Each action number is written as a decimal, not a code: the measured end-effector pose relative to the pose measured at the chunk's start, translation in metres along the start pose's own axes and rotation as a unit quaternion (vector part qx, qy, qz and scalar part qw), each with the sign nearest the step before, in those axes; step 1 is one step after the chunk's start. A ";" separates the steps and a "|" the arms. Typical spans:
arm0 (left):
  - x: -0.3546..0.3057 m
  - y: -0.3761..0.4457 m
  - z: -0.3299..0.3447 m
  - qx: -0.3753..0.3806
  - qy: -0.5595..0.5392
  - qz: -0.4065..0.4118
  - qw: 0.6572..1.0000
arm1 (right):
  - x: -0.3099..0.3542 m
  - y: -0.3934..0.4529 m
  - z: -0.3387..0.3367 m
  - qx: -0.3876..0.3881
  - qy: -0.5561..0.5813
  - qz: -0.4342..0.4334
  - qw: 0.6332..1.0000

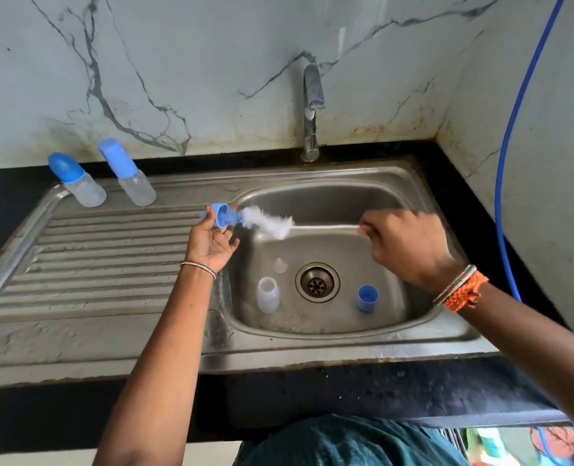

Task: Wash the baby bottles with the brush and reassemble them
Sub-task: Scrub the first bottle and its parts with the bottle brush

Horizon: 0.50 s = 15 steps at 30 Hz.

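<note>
- The left hand, at the middle of the frame over the sink's left edge, pinches a blue bottle ring between thumb and fingertips, the other fingers loosely curled, palm up.
- The right hand, right of centre above the basin, is curled round the thin handle of a bottle brush.
- The brush lies level across the basin; its white bristles are blurred and reach the ring's right side, seemingly touching it.
- The steel sink fills the lower middle of the frame, set into a dark counter.
- In the basin, left of the drain, an open clear bottle stands upright; just above it sits a small clear teat.
- Right of the drain stands a blue cap, open end up.
- At the upper left, on the drainboard's back edge, two capped bottles with blue tops stand side by side.
- A tap rises behind the basin against a marbled wall; a blue hose hangs at the right.
- Both wrists wear bangles.
</note>
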<state>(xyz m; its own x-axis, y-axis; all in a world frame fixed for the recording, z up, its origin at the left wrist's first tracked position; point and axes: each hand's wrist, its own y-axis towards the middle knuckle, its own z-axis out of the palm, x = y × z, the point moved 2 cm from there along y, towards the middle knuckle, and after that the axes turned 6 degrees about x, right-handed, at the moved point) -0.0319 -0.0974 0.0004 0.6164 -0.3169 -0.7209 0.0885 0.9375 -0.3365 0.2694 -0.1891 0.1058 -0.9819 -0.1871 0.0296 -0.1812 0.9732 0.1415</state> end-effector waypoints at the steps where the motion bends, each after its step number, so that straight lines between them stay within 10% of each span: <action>1: 0.002 0.000 0.002 -0.011 0.001 -0.004 1.000 | 0.000 0.001 -0.003 -0.079 -0.030 -0.030 0.996; 4: 0.005 0.000 0.009 -0.018 -0.011 -0.005 1.000 | 0.000 0.008 -0.010 -0.148 -0.008 -0.037 0.988; 6: 0.005 0.001 0.009 -0.009 -0.018 0.003 1.000 | -0.002 0.017 -0.016 0.040 0.122 0.037 0.991; 8: 0.004 0.002 0.007 0.009 -0.033 0.014 0.999 | -0.001 0.017 -0.012 0.348 0.315 0.088 0.878; 10: 0.001 0.000 0.005 0.028 -0.052 0.019 0.998 | -0.001 0.016 -0.008 0.447 0.412 0.092 0.789; 12: -0.001 -0.002 0.003 0.037 -0.054 0.022 0.998 | -0.001 0.017 -0.009 0.406 0.411 0.068 0.814; 15: -0.003 -0.001 0.000 0.015 -0.034 0.020 0.999 | 0.001 0.018 -0.016 0.197 0.153 0.024 0.968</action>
<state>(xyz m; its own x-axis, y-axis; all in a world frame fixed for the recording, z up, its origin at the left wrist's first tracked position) -0.0343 -0.0974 0.0031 0.6720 -0.2686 -0.6901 0.0842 0.9536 -0.2891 0.2665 -0.1740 0.1241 -0.9383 -0.1130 0.3267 -0.2022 0.9459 -0.2535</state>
